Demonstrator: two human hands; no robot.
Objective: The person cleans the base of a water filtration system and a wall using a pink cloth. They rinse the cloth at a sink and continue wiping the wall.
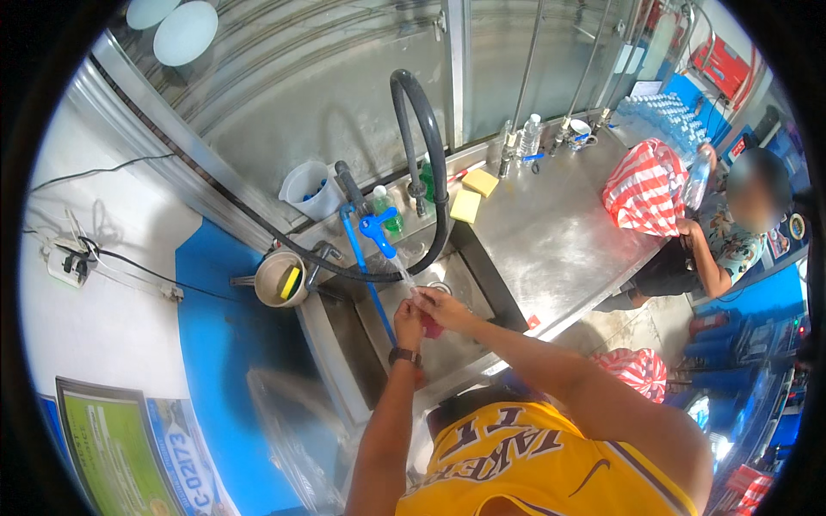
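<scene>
My left hand (408,322), with a dark watch on its wrist, and my right hand (445,309) meet over a stainless steel sink (342,348). Between them is a small pinkish-red thing (431,326), mostly hidden by my fingers; it may be a cloth. Both hands appear closed on it. Water (404,274) runs onto my fingers from a blue-handled tap (377,233). A black flexible hose (432,129) arches over the sink, its nozzle (421,205) hanging behind the stream.
Two yellow sponges (473,193) and a bottle of green liquid (392,219) sit along the back ledge. Left are a white pail (313,190) and a dipper with a sponge (264,278). On the right a person (729,238) handles a striped bag (647,190) by the steel counter (516,251).
</scene>
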